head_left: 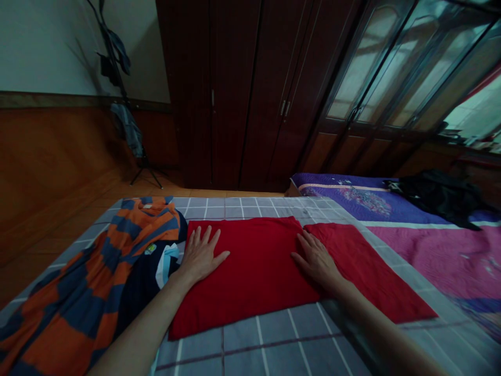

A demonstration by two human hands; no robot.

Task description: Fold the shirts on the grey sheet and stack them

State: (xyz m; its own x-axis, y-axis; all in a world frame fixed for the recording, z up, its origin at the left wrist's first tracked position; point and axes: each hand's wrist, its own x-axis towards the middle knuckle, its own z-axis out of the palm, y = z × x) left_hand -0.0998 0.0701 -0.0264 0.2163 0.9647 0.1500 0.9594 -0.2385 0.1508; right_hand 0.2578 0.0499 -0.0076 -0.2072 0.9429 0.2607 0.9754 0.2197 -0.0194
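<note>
A red folded cloth [256,266], perhaps a garment, lies flat on the grey checked bedsheet [238,344]. On its left edge rests my left hand [202,256], palm down with the fingers spread. My right hand [316,261] lies flat at the cloth's right edge, fingers stretched out. Just beyond that hand is a second red folded piece [364,266]; whether the two pieces are joined, I cannot tell. Left of my left hand sit an orange and blue striped shirt [105,266] and a dark navy garment [136,292] with a light blue and white part.
To the right is another bed with a purple and pink cover [415,250] and a black garment [442,196]. A dark wooden wardrobe [250,94] stands behind. A coat stand [125,94] with hanging items occupies the back left corner.
</note>
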